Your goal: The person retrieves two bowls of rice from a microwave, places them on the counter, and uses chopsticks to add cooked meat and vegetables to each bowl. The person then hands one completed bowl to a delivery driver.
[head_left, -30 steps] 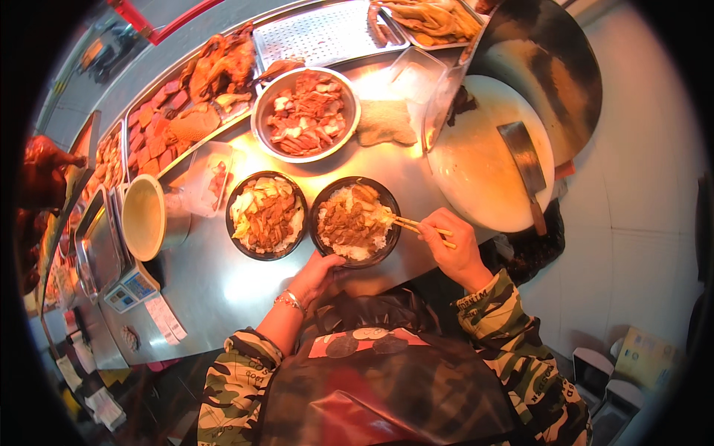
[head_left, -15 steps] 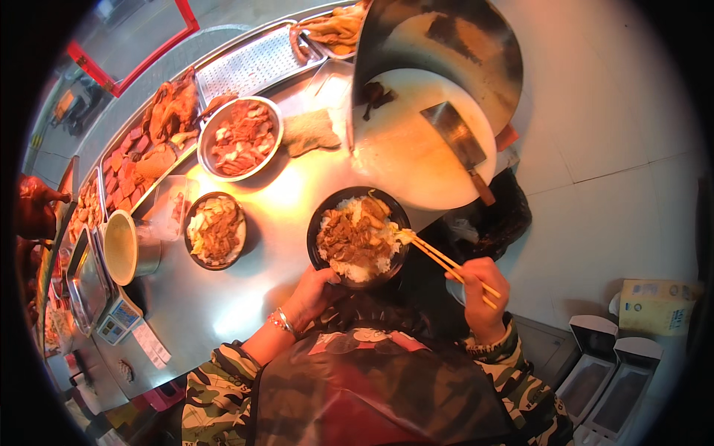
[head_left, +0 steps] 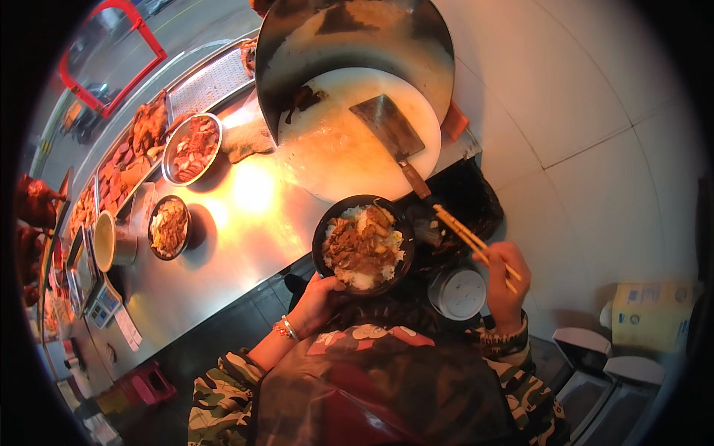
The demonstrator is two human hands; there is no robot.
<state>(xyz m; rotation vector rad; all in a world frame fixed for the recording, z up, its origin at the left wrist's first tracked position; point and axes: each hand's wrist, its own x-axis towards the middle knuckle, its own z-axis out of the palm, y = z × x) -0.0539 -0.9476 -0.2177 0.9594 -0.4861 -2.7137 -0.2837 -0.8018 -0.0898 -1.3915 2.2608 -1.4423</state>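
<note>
The left hand (head_left: pixel 321 301) is cupping the near rim of a black bowl (head_left: pixel 364 246) of rice and braised meat, its grip closed on the bowl and holding it off the near edge of the steel bench (head_left: pixel 245 223). The right hand (head_left: pixel 504 279) is pinching a pair of chopsticks (head_left: pixel 468 236), tips pointing toward the bowl. Beyond them, a cleaver (head_left: pixel 392 134) is lying on a round chopping board (head_left: pixel 335 152).

A round black bowl (head_left: pixel 363 247), filled with white rice topped by brown meat pieces, was held level beyond the counter edge. A pair of wooden chopsticks (head_left: pixel 470 239) was held slanted, just right of the bowl.
</note>
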